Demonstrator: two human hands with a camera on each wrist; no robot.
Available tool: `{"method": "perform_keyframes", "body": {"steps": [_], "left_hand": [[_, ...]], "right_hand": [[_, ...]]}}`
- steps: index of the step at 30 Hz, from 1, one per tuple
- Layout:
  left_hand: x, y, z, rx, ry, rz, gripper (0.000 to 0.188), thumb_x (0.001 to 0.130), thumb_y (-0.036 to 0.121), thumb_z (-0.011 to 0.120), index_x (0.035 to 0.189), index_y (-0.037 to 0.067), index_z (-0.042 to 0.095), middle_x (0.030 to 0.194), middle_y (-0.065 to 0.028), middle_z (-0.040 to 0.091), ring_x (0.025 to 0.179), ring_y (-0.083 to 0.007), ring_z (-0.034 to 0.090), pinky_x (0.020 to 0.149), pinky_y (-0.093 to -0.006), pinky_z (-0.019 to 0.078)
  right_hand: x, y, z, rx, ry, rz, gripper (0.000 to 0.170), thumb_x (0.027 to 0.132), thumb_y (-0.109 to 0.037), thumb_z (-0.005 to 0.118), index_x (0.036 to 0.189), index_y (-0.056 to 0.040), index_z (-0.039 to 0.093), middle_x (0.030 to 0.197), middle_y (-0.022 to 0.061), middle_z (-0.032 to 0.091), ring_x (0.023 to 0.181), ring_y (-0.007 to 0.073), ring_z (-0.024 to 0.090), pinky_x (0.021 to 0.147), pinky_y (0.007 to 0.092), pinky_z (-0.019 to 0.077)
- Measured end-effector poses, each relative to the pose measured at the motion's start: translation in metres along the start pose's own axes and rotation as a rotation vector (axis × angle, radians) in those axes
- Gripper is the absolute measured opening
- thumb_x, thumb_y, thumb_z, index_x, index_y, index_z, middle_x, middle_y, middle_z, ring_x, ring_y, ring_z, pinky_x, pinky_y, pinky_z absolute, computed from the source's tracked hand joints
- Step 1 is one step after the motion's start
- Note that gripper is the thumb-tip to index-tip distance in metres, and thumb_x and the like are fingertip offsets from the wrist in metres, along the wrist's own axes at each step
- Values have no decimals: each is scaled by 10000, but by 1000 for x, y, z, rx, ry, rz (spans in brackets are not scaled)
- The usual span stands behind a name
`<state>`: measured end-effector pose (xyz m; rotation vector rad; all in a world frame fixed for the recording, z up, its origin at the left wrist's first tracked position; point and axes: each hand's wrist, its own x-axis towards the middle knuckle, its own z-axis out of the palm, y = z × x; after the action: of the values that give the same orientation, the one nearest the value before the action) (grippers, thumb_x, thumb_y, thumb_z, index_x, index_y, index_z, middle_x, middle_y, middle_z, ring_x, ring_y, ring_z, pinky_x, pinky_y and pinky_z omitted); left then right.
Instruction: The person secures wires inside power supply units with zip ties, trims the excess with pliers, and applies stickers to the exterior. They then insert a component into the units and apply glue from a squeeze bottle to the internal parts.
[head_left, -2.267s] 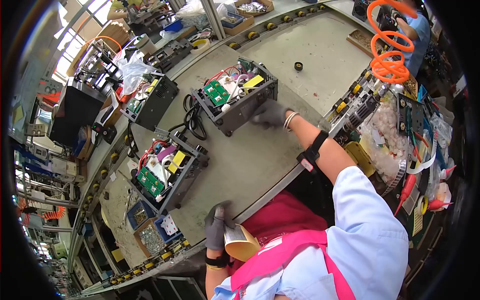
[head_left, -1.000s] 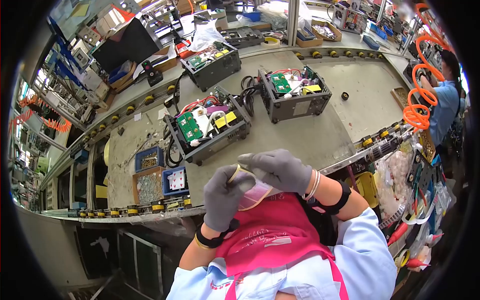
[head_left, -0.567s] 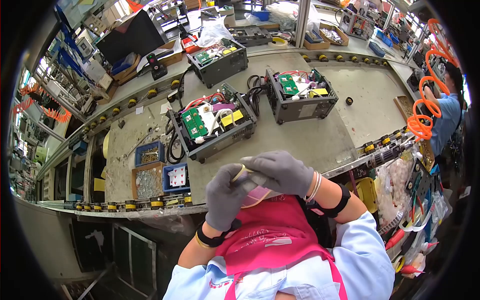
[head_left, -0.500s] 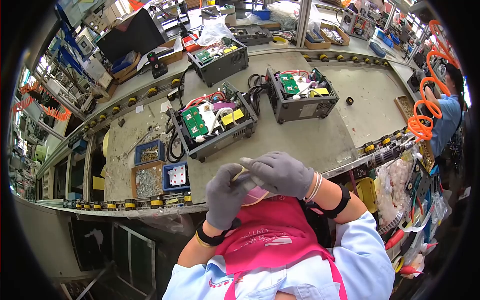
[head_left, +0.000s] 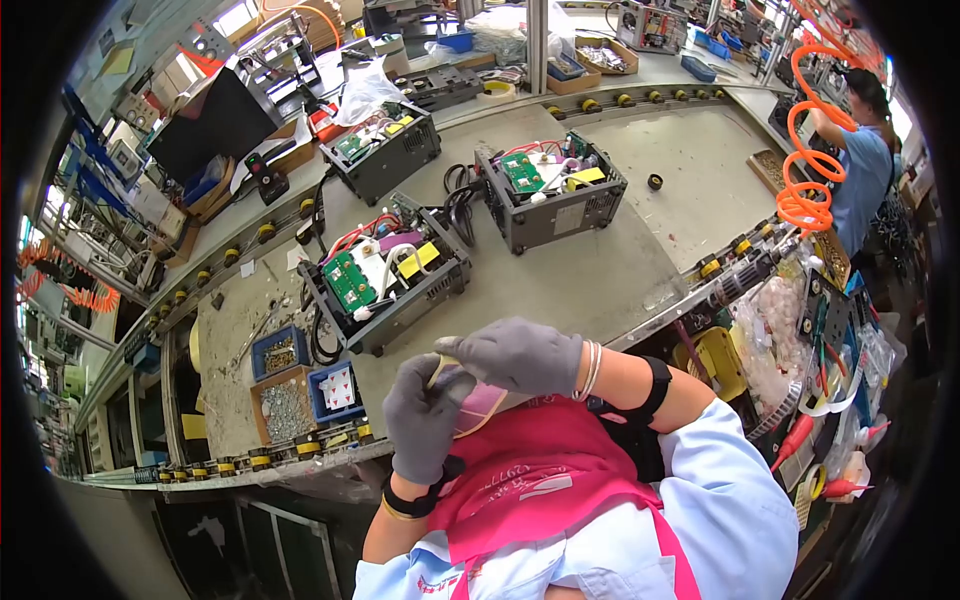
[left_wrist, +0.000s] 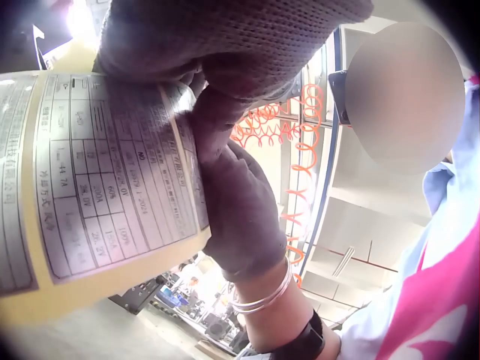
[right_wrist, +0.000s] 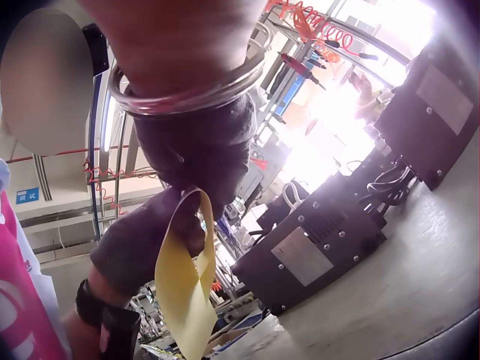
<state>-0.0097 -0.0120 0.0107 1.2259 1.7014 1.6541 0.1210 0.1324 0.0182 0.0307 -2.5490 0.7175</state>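
Note:
Both gloved hands meet over the apron at the bench's near edge. The left hand (head_left: pixel 420 425) grips a curled label sheet (head_left: pixel 480 408), whose silvery printed labels lie on yellow backing in the left wrist view. Bent over the top of that sheet, the right hand (head_left: pixel 520 355) pinches at its edge; its fingertips are partly hidden. From the right wrist side, the yellow backing (right_wrist: pixel 184 292) hangs in a loop below the fingers. Beyond the hands stands an open-topped dark metal unit (head_left: pixel 415 305) with a green circuit board, and a similar unit (head_left: pixel 560 220) behind it to the right.
A third unit (head_left: pixel 395 165) stands farther back. Blue bins (head_left: pixel 337 414) and a cardboard box of small parts (head_left: pixel 285 408) sit at left. Rollers line the bench edges. A black round cap (head_left: pixel 655 182) lies at right, near a coiled orange hose (head_left: pixel 805 205). Another person (head_left: pixel 865 175) works beyond.
The right hand has left the side of the right-hand unit and come to the label sheet. The left hand has raised the sheet to meet it. Recently the head view has shifted slightly.

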Motion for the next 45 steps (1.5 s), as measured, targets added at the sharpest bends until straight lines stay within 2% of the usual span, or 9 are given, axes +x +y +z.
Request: {"method": "perform_keyframes", "body": {"steps": [6,18,23,26,31,34,38,42,45], "left_hand": [[-1,-1,-1,28,-11,33,348,792,103,783,1049,-22,584,900,-66,636,833,-105,636,699,-240,518],[6,15,-8,-228,131,97,571,797,33,711,1298,27,437,1214,-93,490,1103,-168,517,950,-328,446],[23,28,-39,168,-249,-155,321,953,285,541,913,-14,651,661,-65,608,600,-97,590,569,-243,458],[32,23,-19,30,-384,-154,430,983,406,476,1064,7,615,657,-41,588,587,-101,583,530,-249,433],[33,6,-22,-57,-401,-47,556,985,497,428,1203,0,549,635,-26,547,553,-98,537,536,-247,424],[33,8,-30,-60,-552,-17,632,963,549,425,1232,-13,532,638,-43,558,548,-113,540,538,-258,434],[41,5,-24,-42,-613,112,620,971,512,439,1251,-35,518,604,-35,559,538,-98,559,514,-239,439],[46,-3,-28,-114,-380,-313,304,966,233,545,1185,22,556,743,2,579,589,-60,526,527,-222,430],[64,-31,-28,-208,-141,-202,425,941,169,578,1305,9,427,734,-13,581,541,-61,497,506,-230,424]], "right_hand": [[3,-5,-8,250,179,-2,409,839,-94,656,1228,-5,562,904,175,661,770,290,668,690,354,539],[-6,39,1,915,556,672,211,941,-159,576,998,27,659,793,2,653,734,117,608,656,304,524],[-1,44,-21,327,599,591,156,899,-153,614,928,-10,670,758,86,674,652,177,635,598,311,515],[18,10,-10,-219,506,246,152,832,-127,633,957,-51,675,809,121,665,720,285,659,642,358,525],[18,-31,-22,-329,247,175,362,826,-334,659,1056,-55,669,1088,146,642,1048,331,587,877,413,473],[19,11,-46,-41,99,336,455,823,-426,672,1069,-44,673,1115,195,617,1127,345,538,921,427,450],[24,47,-44,690,-293,614,377,850,-379,677,990,-29,699,953,93,677,906,162,611,848,325,474],[15,69,-59,612,54,413,199,856,-174,690,956,-1,685,882,42,668,837,100,587,782,283,482],[21,80,-107,879,338,770,202,860,-138,679,1032,-34,657,892,-4,649,822,71,582,749,243,493]]}}
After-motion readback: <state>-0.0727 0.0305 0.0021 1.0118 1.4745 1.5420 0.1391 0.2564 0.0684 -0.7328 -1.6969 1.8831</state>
